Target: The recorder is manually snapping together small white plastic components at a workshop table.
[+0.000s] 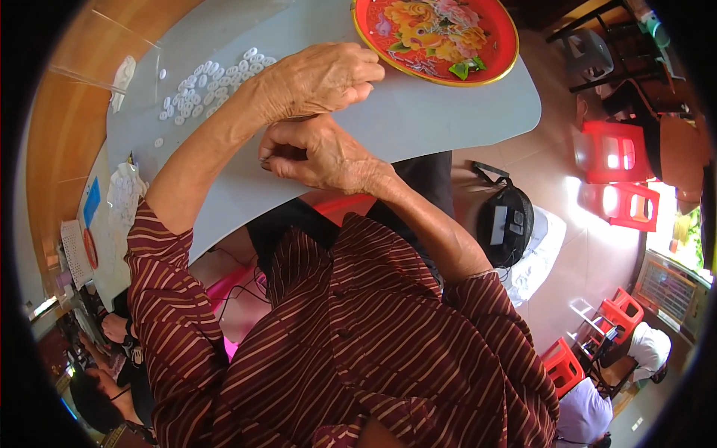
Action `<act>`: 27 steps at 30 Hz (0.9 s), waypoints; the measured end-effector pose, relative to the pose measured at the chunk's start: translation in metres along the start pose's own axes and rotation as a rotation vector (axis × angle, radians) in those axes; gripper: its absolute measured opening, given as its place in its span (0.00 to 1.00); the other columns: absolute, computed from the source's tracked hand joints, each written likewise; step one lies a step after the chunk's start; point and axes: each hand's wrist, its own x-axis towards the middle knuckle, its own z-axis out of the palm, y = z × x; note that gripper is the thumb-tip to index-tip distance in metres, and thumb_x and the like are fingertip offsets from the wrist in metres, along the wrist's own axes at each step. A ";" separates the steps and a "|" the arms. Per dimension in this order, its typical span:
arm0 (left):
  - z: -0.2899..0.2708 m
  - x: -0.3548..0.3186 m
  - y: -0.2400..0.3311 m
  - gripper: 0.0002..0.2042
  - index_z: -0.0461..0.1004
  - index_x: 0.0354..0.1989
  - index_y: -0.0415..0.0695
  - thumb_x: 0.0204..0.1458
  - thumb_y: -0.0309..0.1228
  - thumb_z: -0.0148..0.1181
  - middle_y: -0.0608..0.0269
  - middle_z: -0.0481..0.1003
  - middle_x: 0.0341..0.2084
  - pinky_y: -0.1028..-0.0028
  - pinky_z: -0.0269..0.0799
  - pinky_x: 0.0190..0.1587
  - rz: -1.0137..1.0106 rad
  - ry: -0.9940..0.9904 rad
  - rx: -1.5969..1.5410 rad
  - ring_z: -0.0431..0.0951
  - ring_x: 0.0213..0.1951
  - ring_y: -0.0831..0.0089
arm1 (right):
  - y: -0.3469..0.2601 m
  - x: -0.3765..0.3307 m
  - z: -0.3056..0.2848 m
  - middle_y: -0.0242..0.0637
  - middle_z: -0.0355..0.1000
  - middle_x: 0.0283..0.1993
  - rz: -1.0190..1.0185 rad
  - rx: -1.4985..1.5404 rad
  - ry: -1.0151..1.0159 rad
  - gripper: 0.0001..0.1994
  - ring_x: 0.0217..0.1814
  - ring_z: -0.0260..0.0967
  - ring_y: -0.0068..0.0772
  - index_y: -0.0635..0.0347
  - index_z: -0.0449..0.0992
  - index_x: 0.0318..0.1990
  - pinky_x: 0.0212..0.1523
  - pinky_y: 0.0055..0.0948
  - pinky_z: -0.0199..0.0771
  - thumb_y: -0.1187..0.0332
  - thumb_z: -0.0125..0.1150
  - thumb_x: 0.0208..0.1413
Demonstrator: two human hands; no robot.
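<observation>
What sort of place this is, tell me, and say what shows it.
Probably an informal indoor workroom or common room: small white pieces lie scattered on a grey table, red plastic stools stand on the tiled floor, and other people are nearby.

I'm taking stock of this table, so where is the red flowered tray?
In the head view, the red flowered tray is at the top, right of centre, on the grey table, to the right of the person's left hand.
</observation>
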 end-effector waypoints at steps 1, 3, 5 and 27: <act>-0.002 -0.002 -0.001 0.06 0.70 0.33 0.38 0.48 0.25 0.50 0.56 0.71 0.31 0.64 0.66 0.43 -0.001 -0.005 -0.002 0.69 0.39 0.58 | 0.000 0.000 0.000 0.36 0.73 0.30 0.001 0.004 0.002 0.05 0.33 0.71 0.31 0.65 0.75 0.32 0.35 0.28 0.72 0.76 0.60 0.46; -0.004 -0.008 -0.002 0.04 0.67 0.29 0.37 0.48 0.24 0.50 0.55 0.68 0.25 0.64 0.65 0.37 -0.104 -0.045 -0.106 0.67 0.33 0.57 | 0.000 0.001 0.000 0.36 0.73 0.29 0.021 0.010 -0.013 0.05 0.31 0.71 0.31 0.65 0.74 0.32 0.34 0.29 0.71 0.77 0.60 0.45; 0.001 -0.012 -0.008 0.04 0.68 0.30 0.37 0.47 0.24 0.50 0.55 0.68 0.25 0.65 0.65 0.37 -0.068 0.112 -0.126 0.68 0.33 0.58 | 0.001 0.000 -0.001 0.37 0.73 0.29 0.018 0.023 -0.001 0.05 0.30 0.71 0.31 0.65 0.74 0.31 0.33 0.29 0.71 0.77 0.60 0.45; 0.027 -0.017 -0.026 0.09 0.70 0.30 0.37 0.48 0.31 0.57 0.57 0.67 0.26 0.66 0.66 0.40 -0.052 0.624 -0.008 0.66 0.34 0.63 | -0.004 0.003 0.004 0.35 0.72 0.23 0.033 0.056 0.039 0.05 0.25 0.69 0.25 0.65 0.74 0.32 0.29 0.25 0.70 0.77 0.61 0.46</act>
